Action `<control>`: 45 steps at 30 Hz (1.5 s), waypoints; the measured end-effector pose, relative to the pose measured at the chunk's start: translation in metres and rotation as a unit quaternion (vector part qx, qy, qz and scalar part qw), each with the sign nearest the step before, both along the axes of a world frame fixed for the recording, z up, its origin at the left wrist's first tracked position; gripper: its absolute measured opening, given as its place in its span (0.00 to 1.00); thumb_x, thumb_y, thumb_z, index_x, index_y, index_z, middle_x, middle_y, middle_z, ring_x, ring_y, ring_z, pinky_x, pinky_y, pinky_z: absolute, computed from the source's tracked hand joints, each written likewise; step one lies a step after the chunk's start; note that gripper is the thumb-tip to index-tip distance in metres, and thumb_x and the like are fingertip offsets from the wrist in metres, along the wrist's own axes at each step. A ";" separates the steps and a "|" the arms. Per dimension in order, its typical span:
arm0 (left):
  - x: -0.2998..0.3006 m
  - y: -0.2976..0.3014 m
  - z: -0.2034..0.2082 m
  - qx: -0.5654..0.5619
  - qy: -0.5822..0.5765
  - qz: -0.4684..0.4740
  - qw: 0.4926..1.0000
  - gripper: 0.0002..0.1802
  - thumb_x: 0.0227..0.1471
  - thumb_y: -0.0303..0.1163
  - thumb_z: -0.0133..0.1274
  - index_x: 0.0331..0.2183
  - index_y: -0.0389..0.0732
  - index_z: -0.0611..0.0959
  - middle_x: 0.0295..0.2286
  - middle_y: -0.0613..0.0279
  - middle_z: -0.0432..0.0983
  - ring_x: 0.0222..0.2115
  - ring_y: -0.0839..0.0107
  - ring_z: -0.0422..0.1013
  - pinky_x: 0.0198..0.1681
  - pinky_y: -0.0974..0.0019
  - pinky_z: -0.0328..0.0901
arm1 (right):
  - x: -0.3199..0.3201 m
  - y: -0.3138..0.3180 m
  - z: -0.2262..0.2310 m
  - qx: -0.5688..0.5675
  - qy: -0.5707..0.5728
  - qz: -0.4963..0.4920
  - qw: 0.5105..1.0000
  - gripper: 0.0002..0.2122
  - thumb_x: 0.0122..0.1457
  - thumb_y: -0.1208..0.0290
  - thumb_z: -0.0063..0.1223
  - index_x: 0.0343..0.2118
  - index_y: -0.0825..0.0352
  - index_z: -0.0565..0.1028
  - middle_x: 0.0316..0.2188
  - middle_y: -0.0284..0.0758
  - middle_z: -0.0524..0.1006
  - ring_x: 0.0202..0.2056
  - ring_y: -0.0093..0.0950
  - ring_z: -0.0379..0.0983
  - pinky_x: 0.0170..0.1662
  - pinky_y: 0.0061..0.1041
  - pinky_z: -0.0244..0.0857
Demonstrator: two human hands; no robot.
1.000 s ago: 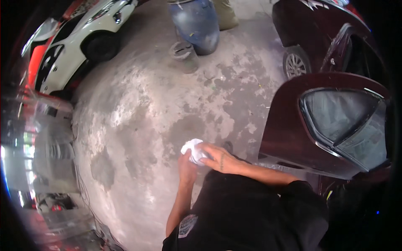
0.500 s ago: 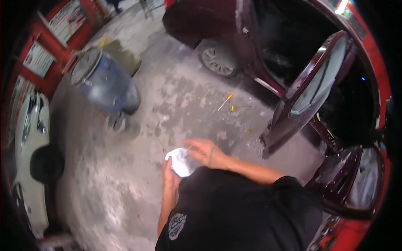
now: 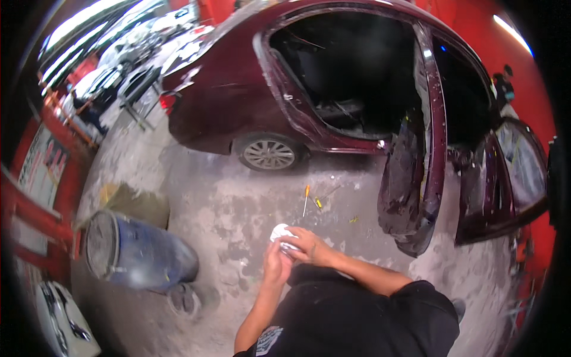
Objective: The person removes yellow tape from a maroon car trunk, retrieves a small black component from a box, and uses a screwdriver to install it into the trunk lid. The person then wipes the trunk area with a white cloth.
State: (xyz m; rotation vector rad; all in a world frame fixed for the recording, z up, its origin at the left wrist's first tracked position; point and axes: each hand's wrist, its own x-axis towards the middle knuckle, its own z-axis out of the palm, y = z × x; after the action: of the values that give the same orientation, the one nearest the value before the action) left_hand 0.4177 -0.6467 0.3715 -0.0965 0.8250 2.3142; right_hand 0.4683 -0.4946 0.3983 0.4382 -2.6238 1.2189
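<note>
In front of my body, my left hand is closed around the lower side of a small white thing, perhaps a folded cloth or paper. My right hand lies over it from the right, fingers bent onto it and partly covering the left fingertips. The white thing's lower part is hidden between the two hands. Beyond them on the floor lie an orange-handled screwdriver and a small yellow-handled tool.
A dark red car with door openings exposed stands ahead. One open door juts toward me; another is farther right. A blue barrel stands on the left, a bucket-like container beside it. A person is far left.
My view has swung up and to the right, showing more of the car. My hands have come closer together, and less of the white thing shows between them.
</note>
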 end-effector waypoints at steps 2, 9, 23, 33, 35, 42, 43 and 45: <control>-0.029 0.009 0.004 -0.021 0.002 -0.029 0.999 0.18 0.65 0.36 0.42 0.54 0.41 0.68 0.48 0.58 0.71 0.46 0.62 0.72 0.43 0.56 0.73 | -0.024 0.019 -0.004 -0.072 -0.061 0.013 0.995 0.22 0.59 0.68 0.54 0.57 0.62 0.69 0.55 0.49 0.68 0.56 0.50 0.65 0.60 0.41 0.58; -0.141 0.068 0.064 0.008 0.033 -0.088 0.996 0.21 0.65 0.33 0.41 0.58 0.39 0.66 0.53 0.57 0.68 0.54 0.65 0.65 0.56 0.60 0.62 | -0.117 0.042 0.045 0.049 0.071 -0.149 0.985 0.29 0.57 0.67 0.57 0.61 0.66 0.62 0.63 0.54 0.56 0.62 0.53 0.55 0.64 0.44 0.53; -0.373 0.280 0.094 -0.016 0.294 -0.209 0.933 0.18 0.62 0.29 0.45 0.53 0.36 0.72 0.46 0.59 0.74 0.45 0.70 0.72 0.48 0.65 0.67 | -0.148 0.194 0.211 0.266 0.257 -0.600 0.709 0.18 0.48 0.83 0.56 0.45 0.70 0.77 0.46 0.46 0.75 0.48 0.45 0.72 0.52 0.39 0.67; -0.228 0.462 0.256 0.291 0.633 -0.122 0.707 0.22 0.56 0.28 0.53 0.52 0.32 0.73 0.49 0.47 0.69 0.50 0.54 0.67 0.56 0.55 0.60 | -0.059 0.171 0.317 0.453 -0.013 -0.832 0.321 0.15 0.61 0.70 0.54 0.48 0.70 0.75 0.47 0.47 0.75 0.52 0.43 0.70 0.56 0.35 0.62; -0.173 0.502 0.284 0.343 0.659 -0.104 0.661 0.20 0.50 0.28 0.57 0.47 0.36 0.76 0.45 0.48 0.72 0.49 0.49 0.67 0.55 0.49 0.58 | -0.051 0.173 0.315 0.349 -0.063 -0.859 0.368 0.17 0.63 0.63 0.50 0.49 0.71 0.75 0.45 0.48 0.76 0.50 0.43 0.71 0.55 0.35 0.62; -0.127 0.637 0.291 0.403 0.637 0.131 0.644 0.14 0.49 0.35 0.55 0.39 0.44 0.77 0.42 0.50 0.73 0.45 0.51 0.68 0.53 0.44 0.57 | -0.034 0.170 0.313 0.150 -0.070 -0.888 0.428 0.32 0.65 0.41 0.38 0.47 0.73 0.74 0.37 0.47 0.78 0.42 0.43 0.74 0.50 0.35 0.63; -0.135 0.670 0.286 0.395 0.653 0.158 0.627 0.13 0.49 0.35 0.55 0.39 0.44 0.78 0.43 0.51 0.72 0.44 0.51 0.68 0.52 0.45 0.58 | -0.036 0.172 0.318 0.148 -0.099 -0.886 0.428 0.34 0.64 0.38 0.37 0.46 0.74 0.74 0.36 0.47 0.78 0.42 0.43 0.75 0.49 0.34 0.64; -0.163 0.713 0.292 0.317 0.666 0.175 0.651 0.12 0.50 0.32 0.53 0.39 0.43 0.77 0.43 0.52 0.72 0.44 0.53 0.68 0.49 0.47 0.59 | -0.039 0.170 0.315 0.176 -0.104 -0.884 0.421 0.35 0.63 0.37 0.38 0.46 0.75 0.74 0.36 0.47 0.78 0.42 0.42 0.75 0.48 0.33 0.64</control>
State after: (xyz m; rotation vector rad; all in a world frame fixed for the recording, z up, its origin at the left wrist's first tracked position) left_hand 0.2552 0.0662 0.6633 2.1298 0.4863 2.6249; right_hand 0.4295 -0.3248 0.7136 -1.9978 -1.5741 -0.1662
